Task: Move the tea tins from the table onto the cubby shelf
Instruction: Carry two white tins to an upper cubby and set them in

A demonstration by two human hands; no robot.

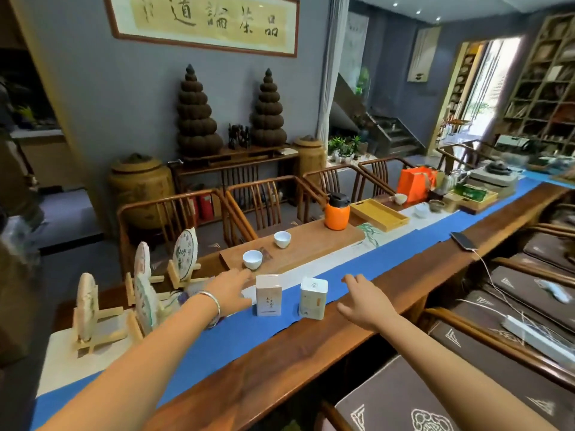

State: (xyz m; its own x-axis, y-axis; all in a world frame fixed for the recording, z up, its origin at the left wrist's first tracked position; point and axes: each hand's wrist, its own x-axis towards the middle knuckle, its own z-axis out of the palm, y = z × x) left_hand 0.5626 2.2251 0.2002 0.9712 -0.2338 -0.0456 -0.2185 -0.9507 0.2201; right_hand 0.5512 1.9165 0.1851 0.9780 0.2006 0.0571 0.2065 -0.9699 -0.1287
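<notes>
Long dark wood bench [357, 331] runs near-left to far-right, blue runner [236, 331] down its middle. Both hands out over it, empty. Left hand [231, 292], silver bangle [213, 303] on wrist, fingers spread, just left of left tea tin [268, 295]; contact unclear. Right hand [364, 301] open, fingers loosely curled, near right tea tin [313, 298] but apart from it. Both tins stand upright on the runner, side by side with a gap. Pale rectangular boxes with rounded corners; left one has dark vertical script on front, right one greenish-white with a small orange mark. Left of tins: round wrapped tea cakes [185, 254] on little wooden stands. Just behind: wooden tray board [311, 247] with two white cups [252, 259], orange flask [337, 211] at its far end. Further along: yellow tray [378, 214], orange bag [415, 183], phone [463, 241] on cable at bench edge. Wooden armchairs [174, 219] line far side. Grey wall, framed calligraphy [205, 21], two dark stacked gourd towers [194, 115]. Cubby shelf [544, 88] far right, well apart from tins.
</notes>
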